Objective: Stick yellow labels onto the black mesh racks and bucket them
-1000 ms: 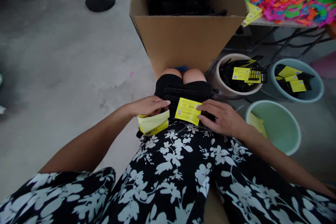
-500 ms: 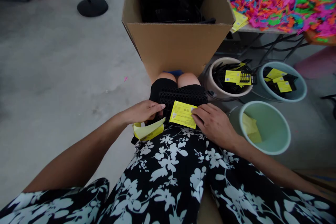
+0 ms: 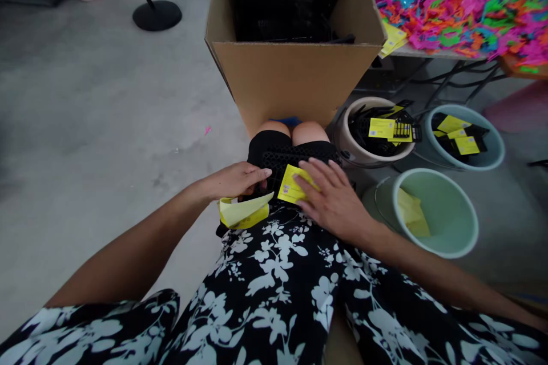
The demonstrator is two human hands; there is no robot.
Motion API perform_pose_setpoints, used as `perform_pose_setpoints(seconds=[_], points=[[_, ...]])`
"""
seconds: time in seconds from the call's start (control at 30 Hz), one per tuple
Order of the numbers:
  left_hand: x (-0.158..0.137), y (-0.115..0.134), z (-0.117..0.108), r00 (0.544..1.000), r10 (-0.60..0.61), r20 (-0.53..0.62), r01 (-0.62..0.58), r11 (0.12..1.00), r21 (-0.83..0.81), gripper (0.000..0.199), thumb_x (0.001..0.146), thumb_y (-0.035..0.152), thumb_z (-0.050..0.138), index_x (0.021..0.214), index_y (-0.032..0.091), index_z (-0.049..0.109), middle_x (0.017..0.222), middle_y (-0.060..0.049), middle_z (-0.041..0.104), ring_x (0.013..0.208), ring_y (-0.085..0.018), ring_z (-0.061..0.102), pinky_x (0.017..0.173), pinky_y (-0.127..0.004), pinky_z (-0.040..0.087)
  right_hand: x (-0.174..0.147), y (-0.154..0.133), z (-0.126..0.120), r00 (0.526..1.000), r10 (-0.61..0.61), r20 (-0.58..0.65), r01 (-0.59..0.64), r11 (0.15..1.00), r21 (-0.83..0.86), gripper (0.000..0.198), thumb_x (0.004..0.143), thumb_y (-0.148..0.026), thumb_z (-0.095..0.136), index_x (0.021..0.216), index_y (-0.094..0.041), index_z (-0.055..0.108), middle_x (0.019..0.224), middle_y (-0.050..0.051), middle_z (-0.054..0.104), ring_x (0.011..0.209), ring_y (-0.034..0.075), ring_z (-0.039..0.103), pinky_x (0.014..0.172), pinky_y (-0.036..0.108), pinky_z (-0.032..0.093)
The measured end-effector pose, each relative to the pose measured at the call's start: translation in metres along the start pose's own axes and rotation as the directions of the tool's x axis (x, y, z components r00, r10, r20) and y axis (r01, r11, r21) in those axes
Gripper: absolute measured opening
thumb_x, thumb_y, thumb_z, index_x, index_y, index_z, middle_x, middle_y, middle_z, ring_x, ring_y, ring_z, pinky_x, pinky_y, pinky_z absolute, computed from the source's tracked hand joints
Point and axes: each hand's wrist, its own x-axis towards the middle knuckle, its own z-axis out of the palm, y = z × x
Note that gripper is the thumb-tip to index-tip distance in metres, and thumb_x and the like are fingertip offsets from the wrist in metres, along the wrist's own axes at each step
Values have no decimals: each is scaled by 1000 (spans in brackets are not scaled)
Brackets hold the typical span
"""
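Across my lap lies a black plastic mesh piece [image 3: 274,159] with a honeycomb pattern. My left hand [image 3: 240,180] is closed on its left end, thumb on top; the other fingers are partly hidden. A curled yellow label [image 3: 246,211], pale backing outward, hangs just under that hand, and whether the fingers also grip it is unclear. Another yellow label [image 3: 289,185] with small print lies flat on the mesh. My right hand [image 3: 331,197] rests over the label's right part, fingers spread and stretched out.
Ahead stands a tall cardboard box [image 3: 295,68] of black plastic parts. At right are a beige bucket [image 3: 345,142] and a blue bucket [image 3: 496,151] with labelled black pieces, and a green bucket [image 3: 454,211] with yellow sheets. Colourful plastic pieces [image 3: 462,5] cover a table.
My right hand has moved left from the label's right edge onto its face, and its fingers have spread out. The left hand keeps its hold on the mesh piece.
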Motion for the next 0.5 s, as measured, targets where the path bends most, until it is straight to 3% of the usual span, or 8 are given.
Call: perform_pose_setpoints(seconds=[0.07, 0.2, 0.33, 0.5], points=[[-1, 5, -1, 1000, 4, 6, -4, 1000, -24, 61, 92, 77, 50, 82, 21, 73, 51, 1, 49, 45, -14, 42, 42, -26, 29, 8, -4, 7, 992, -102, 68, 101, 995, 21, 67, 105, -55, 52, 157, -14, 47, 170, 14, 37, 158, 38, 26, 128, 65, 18], [-1, 16, -1, 997, -65, 37, 71, 981, -178, 58, 87, 77, 58, 76, 22, 69, 45, 3, 40, 39, -12, 30, 39, -27, 18, 24, -11, 19, 986, -110, 125, 104, 993, 53, 96, 98, -71, 54, 165, -7, 31, 174, 18, 25, 161, 40, 16, 130, 66, 10], [3, 21, 1, 997, -78, 26, 82, 937, -338, 55, 82, 75, 68, 67, 22, 64, 46, 5, 33, 39, -10, 23, 41, -27, 13, 35, -18, 20, 987, -97, 131, 92, 995, 41, 93, 99, -60, 60, 167, -6, 26, 176, 18, 17, 162, 40, 13, 131, 64, 10], [0, 22, -3, 992, -118, -42, 98, 941, -323, 54, 85, 73, 65, 69, 21, 70, 45, 2, 39, 41, -12, 29, 43, -27, 17, 20, -11, 19, 990, 13, 143, -15, 1000, 14, 85, 103, -52, 54, 167, -5, 26, 175, 20, 19, 162, 39, 18, 130, 63, 13]])
